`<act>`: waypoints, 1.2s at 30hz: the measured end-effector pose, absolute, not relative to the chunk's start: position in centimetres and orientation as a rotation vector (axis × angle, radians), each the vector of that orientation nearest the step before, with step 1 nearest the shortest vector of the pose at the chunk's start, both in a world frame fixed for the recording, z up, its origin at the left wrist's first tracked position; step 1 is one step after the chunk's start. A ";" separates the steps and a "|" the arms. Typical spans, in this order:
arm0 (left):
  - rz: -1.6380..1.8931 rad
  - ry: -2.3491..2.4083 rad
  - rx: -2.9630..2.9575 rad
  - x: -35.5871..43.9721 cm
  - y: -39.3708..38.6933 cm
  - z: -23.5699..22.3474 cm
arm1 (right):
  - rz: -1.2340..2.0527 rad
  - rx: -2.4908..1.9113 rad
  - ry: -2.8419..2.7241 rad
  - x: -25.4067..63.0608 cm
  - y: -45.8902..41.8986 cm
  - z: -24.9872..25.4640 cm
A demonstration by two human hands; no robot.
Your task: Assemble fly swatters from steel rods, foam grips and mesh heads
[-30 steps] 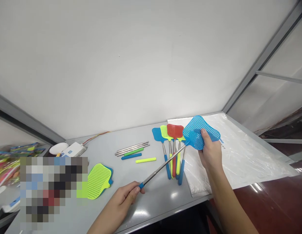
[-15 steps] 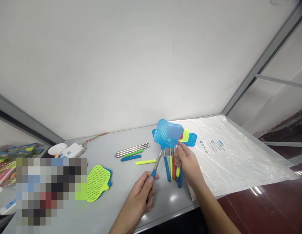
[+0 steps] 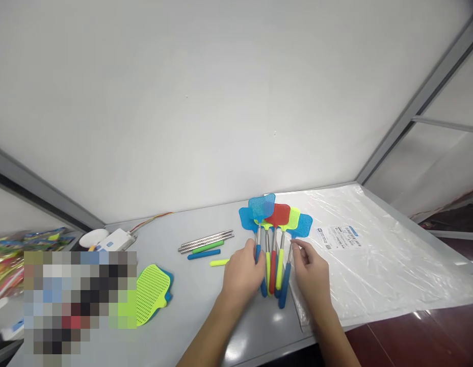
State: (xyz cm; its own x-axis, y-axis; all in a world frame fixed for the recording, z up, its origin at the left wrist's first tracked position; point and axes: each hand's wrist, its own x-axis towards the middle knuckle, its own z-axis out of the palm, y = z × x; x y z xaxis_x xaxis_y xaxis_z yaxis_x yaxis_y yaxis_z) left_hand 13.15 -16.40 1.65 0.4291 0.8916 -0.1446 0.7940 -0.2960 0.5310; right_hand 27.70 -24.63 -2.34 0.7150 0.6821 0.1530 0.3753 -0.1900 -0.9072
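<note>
My left hand (image 3: 244, 267) is closed around the blue handle of a fly swatter. Its blue mesh head (image 3: 261, 206) overlaps the other swatters. Thumb and fingers of my right hand (image 3: 312, 267) pinch the metal shaft of the rightmost blue fly swatter (image 3: 285, 285), which lies on the table. Between my hands are a red fly swatter (image 3: 279, 215) and yellow ones, one with its head (image 3: 294, 218) beside the red one. Another blue head (image 3: 246, 219) sits at the left of this fan, its handle partly hidden by my left hand.
Left of my hands lie metal rods (image 3: 206, 240), a green grip (image 3: 208, 247), a blue grip (image 3: 204, 254) and a yellow grip (image 3: 218, 263). Yellow and blue swatter heads (image 3: 151, 291) are stacked farther left. A white plastic package (image 3: 382, 260) covers the table's right side.
My left hand has brought the blue swatter forward and right, down over the fan of swatters. My right hand has moved off the swatter heads, down to the rightmost shaft.
</note>
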 end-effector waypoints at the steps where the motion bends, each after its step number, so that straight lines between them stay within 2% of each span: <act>1: 0.217 1.430 2.179 13.4 -16.2 1.6 | 0.350 -1.812 -0.843 27.7 -24.6 -2.6; 8: 0.098 1.435 2.295 15.1 -16.1 1.2 | 0.391 -1.881 -0.957 27.2 -24.3 -3.3; 17: 0.138 1.352 2.300 15.1 -16.2 0.1 | 0.409 -1.922 -1.029 27.1 -24.3 -3.4; 26: 0.302 1.296 2.261 13.6 -16.5 -0.1 | 0.424 -1.913 -1.014 27.1 -24.5 -3.3; 33: 0.449 1.208 2.246 9.9 -18.6 -0.5 | 0.308 -1.903 -1.003 27.1 -24.7 -3.6; 36: 0.682 1.111 2.252 6.9 -19.8 -1.4 | 0.245 -1.878 -0.997 26.9 -24.9 -3.5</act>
State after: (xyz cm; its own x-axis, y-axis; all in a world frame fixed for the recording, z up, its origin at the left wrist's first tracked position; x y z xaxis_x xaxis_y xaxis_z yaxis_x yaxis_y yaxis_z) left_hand 6.85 -19.79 -1.38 0.5335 0.8213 0.2022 0.5522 -0.5192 0.6523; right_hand 26.90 -24.89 -3.52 0.6461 0.7254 0.2374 0.5326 -0.2056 -0.8211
